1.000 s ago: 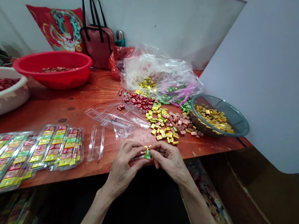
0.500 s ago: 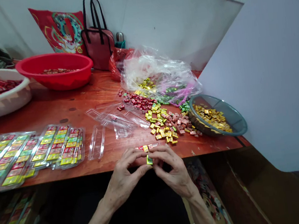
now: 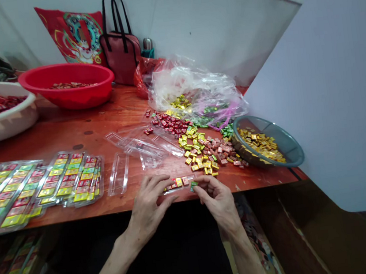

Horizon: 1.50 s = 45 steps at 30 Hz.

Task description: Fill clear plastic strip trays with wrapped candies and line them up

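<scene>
My right hand [image 3: 219, 201] pinches a small green wrapped block [image 3: 193, 186] between thumb and fingertips, at the right end of a narrow clear plastic tray [image 3: 172, 190]. Inside that tray lies a short row of red, yellow and pinkish blocks [image 3: 179, 182]. My left hand [image 3: 149, 205] is at the tray's left end, thumb apart from the stretched fingers, with nothing held. Its fingertips partly hide that end; whether they touch the tray I cannot tell. Just beyond are loose yellow blocks [image 3: 204, 163], pinkish-brown blocks [image 3: 219, 148] and red blocks [image 3: 171, 124].
Filled clear packs [image 3: 75, 179] lie at the left, and bare plastic trays [image 3: 119, 173] beside them. A grey-green basket [image 3: 295, 158] of gold blocks stands right. Behind are a red basin [image 3: 74, 99], a white basin [image 3: 4, 125], plastic bags [image 3: 192, 78] and a handbag [image 3: 122, 57].
My hands have moved apart. The right one has carried the green block to the right and down to the tray's end; the left has let go of it and shifted left.
</scene>
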Tool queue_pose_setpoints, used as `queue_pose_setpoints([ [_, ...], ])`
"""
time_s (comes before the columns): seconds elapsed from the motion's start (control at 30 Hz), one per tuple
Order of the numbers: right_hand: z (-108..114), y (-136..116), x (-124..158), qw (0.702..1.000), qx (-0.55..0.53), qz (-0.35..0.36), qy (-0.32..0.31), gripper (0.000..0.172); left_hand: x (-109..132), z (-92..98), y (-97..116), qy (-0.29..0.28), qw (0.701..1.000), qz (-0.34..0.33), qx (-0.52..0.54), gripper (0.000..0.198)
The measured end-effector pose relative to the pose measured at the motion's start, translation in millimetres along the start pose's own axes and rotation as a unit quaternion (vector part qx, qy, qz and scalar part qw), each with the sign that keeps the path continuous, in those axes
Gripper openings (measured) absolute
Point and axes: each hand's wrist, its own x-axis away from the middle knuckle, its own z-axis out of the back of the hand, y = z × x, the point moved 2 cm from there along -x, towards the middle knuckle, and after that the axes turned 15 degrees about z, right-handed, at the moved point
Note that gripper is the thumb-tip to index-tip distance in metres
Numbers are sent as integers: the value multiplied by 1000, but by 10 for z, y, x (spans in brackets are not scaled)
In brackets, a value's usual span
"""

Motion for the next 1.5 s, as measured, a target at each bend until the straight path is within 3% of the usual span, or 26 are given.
queue_pose_setpoints([
  [0.13,-3,-18,-56,998,63,32,-2,17,-76,-97,-80,-13,998,-43,-43,25],
  [0.4,-188,-34,-186,988,124,71,-50,14,-151,-191,-89,-55,997,-39,-41,22],
  [0.67,-73,0,-230,972,220,64,-56,15,-174,-211,-105,-55,998,-27,-25,15],
  [1.13,-256,31,-242,866,469,144,-100,18,-157,-231,-178,-60,998,-29,-14,16],
  [1.2,-273,37,-224,870,457,151,-105,19,-156,-227,-185,-60,998,-28,-11,16],
  [1.33,-192,-31,-290,912,362,160,-108,18,-163,-210,-174,-61,998,-31,-1,17],
  [1.4,-96,-97,-454,924,326,171,-107,16,-168,-204,-161,-60,998,-35,0,18],
  [1.5,47,-163,-905,916,333,192,-113,17,-170,-200,-153,-53,998,-35,0,17],
])
